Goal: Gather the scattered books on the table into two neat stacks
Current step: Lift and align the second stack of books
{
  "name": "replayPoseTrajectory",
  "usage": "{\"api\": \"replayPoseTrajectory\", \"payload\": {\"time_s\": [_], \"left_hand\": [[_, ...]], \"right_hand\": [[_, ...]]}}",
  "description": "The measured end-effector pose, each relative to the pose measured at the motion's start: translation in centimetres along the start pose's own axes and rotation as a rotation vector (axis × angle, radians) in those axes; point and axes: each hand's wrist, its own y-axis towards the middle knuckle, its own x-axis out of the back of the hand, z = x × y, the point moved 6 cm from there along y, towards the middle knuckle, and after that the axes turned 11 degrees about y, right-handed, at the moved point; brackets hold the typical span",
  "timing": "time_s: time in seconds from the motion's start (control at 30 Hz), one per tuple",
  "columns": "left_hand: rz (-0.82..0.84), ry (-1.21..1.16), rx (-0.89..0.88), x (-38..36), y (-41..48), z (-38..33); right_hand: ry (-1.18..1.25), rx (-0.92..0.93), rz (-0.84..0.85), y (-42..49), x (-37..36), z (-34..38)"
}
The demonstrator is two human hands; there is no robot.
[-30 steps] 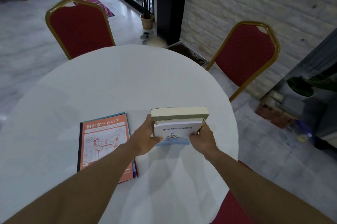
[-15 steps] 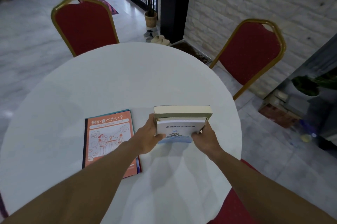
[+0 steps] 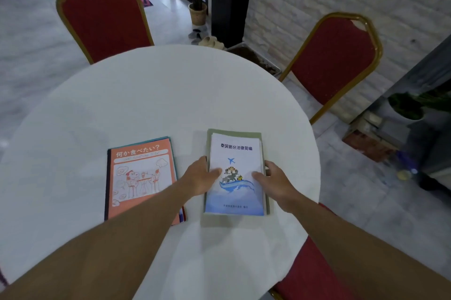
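Observation:
On the round white table lie two stacks. The right stack has a white and blue booklet with an airplane drawing on top of a wider olive-green book, lying flat. My left hand grips its left edge, thumb on the cover. My right hand grips its right edge, thumb on the cover as well. To the left lies an orange book with Japanese writing, on top of thinner teal and blue books; my left forearm covers its near right corner.
Two red chairs with gold frames stand behind the table, one at the far left and one at the right. A third red seat is under my right arm. A potted plant and a brick wall are behind.
The right stack stood tilted up on its near edge between my hands; now it lies flat on the table, both hands still on its sides.

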Motion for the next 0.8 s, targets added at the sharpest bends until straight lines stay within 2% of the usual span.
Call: {"api": "replayPoseTrajectory", "payload": {"time_s": [0.17,0.37,0.63,0.73,0.8], "left_hand": [[0.087,0.157,0.051,-2.7,-0.1,1.6],[0.087,0.191,0.071,-3.9,0.1,3.0],[0.149,0.284,0.095,-5.0,0.2,3.0],[0.147,0.274,0.101,-4.4,0.2,3.0],[0.128,0.279,0.114,-2.9,0.2,3.4]], "right_hand": [[-0.108,-0.035,-0.039,-0.6,0.1,-2.9],[-0.43,0.034,-0.05,-0.5,0.3,-2.6],[-0.485,-0.068,0.004,0.2,0.2,-3.4],[-0.551,-0.072,-0.05,0.5,0.1,-3.2],[-0.651,-0.005,-0.13,0.6,0.1,-2.0]]}}
